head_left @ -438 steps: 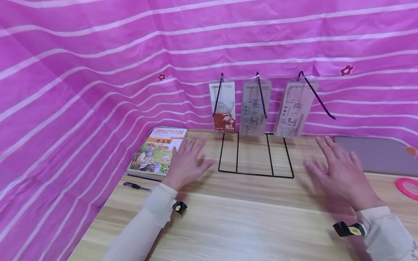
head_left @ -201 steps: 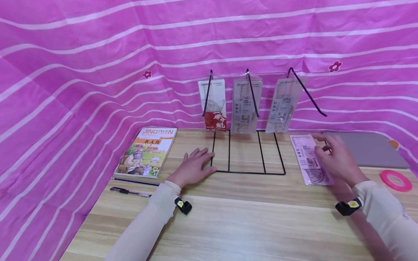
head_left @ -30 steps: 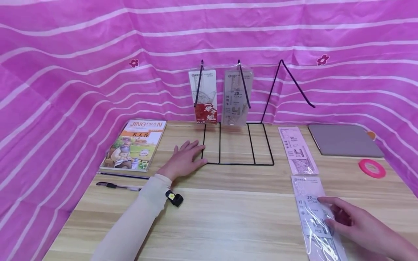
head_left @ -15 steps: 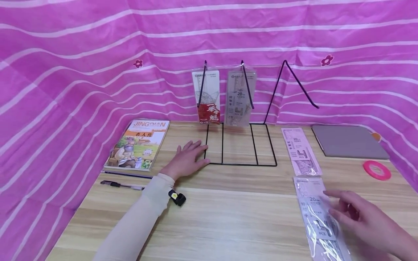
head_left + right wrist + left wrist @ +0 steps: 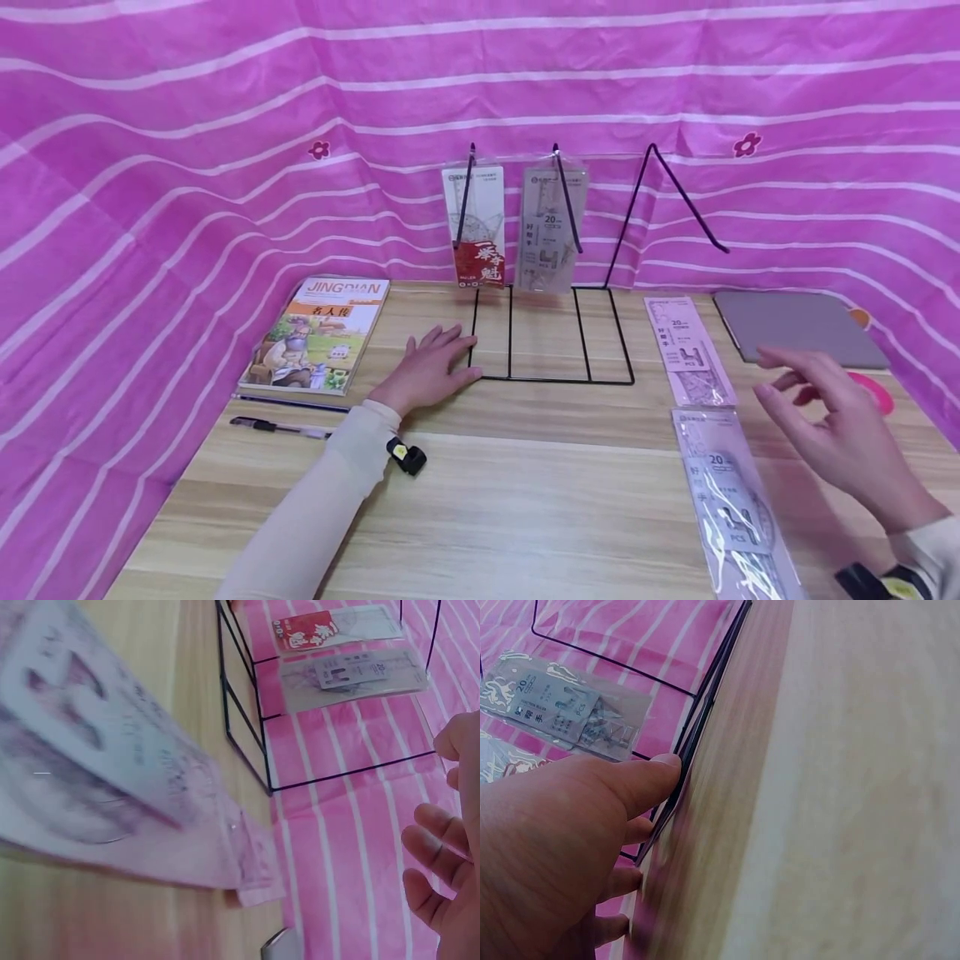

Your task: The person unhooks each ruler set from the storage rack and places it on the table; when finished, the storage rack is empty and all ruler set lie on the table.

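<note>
- Wood-grain table (image 5: 540, 517): bears everything here, the two pink ruler-set packets included, which lie flat at its right side.
- Black wire display rack (image 5: 551, 380): stands toward the back; thin and probably light, so likely to skid or tip unless steadied by its base.
- Near ruler-set packet (image 5: 727, 492): cut off by the lower edge of the head view. Its glossy film looks slick, its contents light and stiff – thin plastic that could snap if bent. Best pinched by both long edges, or by the top strip.
- Far ruler-set packet (image 5: 686, 350): just beyond the near one, end to end; should handle alike.
- Grey ruler-set packet (image 5: 552, 250) and red-and-white ruler-set packet (image 5: 483, 208): hang from the rack.
- Left hand (image 5: 427, 371): fingers relaxed, thumb touching the rack's base wire.
- Right hand (image 5: 843, 433): raised beside the packets, thumb and forefinger apart – holding nothing.
</note>
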The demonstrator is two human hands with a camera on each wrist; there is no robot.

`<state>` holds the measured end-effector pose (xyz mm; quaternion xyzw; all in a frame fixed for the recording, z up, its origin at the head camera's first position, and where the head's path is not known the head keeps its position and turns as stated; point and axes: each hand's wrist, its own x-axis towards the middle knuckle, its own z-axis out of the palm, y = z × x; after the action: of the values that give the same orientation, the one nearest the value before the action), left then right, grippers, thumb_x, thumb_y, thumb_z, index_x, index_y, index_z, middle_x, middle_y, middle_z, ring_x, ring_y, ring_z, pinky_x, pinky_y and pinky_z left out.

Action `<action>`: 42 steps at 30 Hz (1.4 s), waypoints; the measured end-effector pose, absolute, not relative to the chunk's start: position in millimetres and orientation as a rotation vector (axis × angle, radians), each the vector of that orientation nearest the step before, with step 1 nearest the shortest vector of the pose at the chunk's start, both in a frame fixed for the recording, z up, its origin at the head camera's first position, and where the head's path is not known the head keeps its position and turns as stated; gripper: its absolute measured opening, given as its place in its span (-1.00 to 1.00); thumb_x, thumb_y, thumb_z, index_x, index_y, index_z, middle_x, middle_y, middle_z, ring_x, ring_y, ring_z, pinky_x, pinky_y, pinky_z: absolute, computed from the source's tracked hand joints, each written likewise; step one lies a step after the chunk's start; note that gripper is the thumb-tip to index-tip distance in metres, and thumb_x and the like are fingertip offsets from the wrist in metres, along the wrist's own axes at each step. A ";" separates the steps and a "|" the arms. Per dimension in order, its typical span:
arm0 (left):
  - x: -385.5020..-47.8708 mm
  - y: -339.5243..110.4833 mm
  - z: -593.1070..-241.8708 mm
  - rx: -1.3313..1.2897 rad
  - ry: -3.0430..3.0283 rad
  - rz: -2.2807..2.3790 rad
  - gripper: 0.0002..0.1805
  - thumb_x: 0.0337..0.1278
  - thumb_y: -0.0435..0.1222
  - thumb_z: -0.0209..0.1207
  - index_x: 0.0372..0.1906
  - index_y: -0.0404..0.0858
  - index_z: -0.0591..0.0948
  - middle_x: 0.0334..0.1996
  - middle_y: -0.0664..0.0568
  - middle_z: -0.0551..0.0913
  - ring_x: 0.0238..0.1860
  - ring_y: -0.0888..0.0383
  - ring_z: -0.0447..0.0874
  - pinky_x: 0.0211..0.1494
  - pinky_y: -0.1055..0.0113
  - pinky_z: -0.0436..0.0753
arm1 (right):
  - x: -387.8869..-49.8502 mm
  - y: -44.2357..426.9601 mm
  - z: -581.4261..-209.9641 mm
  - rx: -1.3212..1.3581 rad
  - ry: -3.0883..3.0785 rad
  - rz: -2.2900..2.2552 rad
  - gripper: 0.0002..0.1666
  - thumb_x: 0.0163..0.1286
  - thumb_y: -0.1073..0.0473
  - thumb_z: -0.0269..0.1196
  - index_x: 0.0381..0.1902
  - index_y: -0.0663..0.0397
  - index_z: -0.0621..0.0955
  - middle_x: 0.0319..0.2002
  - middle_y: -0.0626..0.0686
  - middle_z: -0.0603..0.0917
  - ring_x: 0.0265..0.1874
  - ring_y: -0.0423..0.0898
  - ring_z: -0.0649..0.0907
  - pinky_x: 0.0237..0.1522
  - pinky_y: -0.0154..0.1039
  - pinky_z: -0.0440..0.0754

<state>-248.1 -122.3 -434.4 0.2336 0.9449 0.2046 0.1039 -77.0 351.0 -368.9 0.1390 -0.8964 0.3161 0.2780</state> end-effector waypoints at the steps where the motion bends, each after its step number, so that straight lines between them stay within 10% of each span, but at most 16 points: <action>1: -248.3 -122.2 -434.4 0.689 2.788 0.602 -0.22 0.49 0.28 0.05 0.65 0.07 0.29 0.73 -0.01 0.04 0.74 -0.20 -0.18 0.65 -0.45 -0.24 | -81.8 349.7 -367.6 0.383 -2.404 0.844 -0.31 0.23 0.56 0.38 0.33 0.19 0.63 0.07 -0.45 0.61 -0.15 -0.55 0.58 -0.06 -0.72 0.46; 14: -246.6 -121.8 -434.8 0.685 2.790 0.621 -0.23 0.49 0.26 0.06 0.64 0.08 0.30 0.73 -0.01 0.05 0.74 -0.21 -0.18 0.66 -0.44 -0.26 | -157.3 311.7 -350.8 0.571 -2.490 0.780 -0.28 0.34 0.39 0.41 0.44 -0.08 0.57 0.25 0.02 0.66 0.01 -0.38 0.58 -0.04 -0.61 0.49; 25: -247.2 -122.2 -435.6 0.690 2.782 0.623 -0.23 0.48 0.26 0.07 0.64 0.08 0.29 0.73 -0.02 0.04 0.74 -0.22 -0.18 0.65 -0.45 -0.27 | -227.6 273.4 -363.5 0.711 -2.614 0.888 -0.34 0.43 0.28 0.37 0.47 0.06 0.52 0.54 0.25 0.39 0.40 0.34 0.49 0.29 0.40 0.56; 33: -246.2 -123.3 -431.8 0.696 2.800 0.633 -0.24 0.49 0.24 0.08 0.63 0.04 0.32 0.72 -0.07 0.08 0.73 -0.25 -0.15 0.64 -0.48 -0.25 | -263.7 245.6 -355.1 0.741 -2.644 0.997 -0.28 0.43 0.27 0.37 0.52 0.08 0.47 0.61 0.24 0.28 0.57 0.28 0.29 0.34 0.40 0.50; 42: -246.7 -122.7 -433.5 0.691 2.787 0.610 -0.23 0.50 0.26 0.05 0.65 0.07 0.29 0.72 -0.02 0.05 0.74 -0.20 -0.18 0.66 -0.43 -0.26 | -278.0 220.3 -348.3 0.609 -2.626 1.134 -0.31 0.43 0.30 0.38 0.49 0.10 0.50 0.38 0.25 0.46 0.24 0.27 0.54 0.07 0.08 0.66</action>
<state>-246.7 -122.7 -433.5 0.2342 0.9444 0.2068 0.1026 -278.0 220.3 -348.3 0.2071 -0.8926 0.3855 0.1084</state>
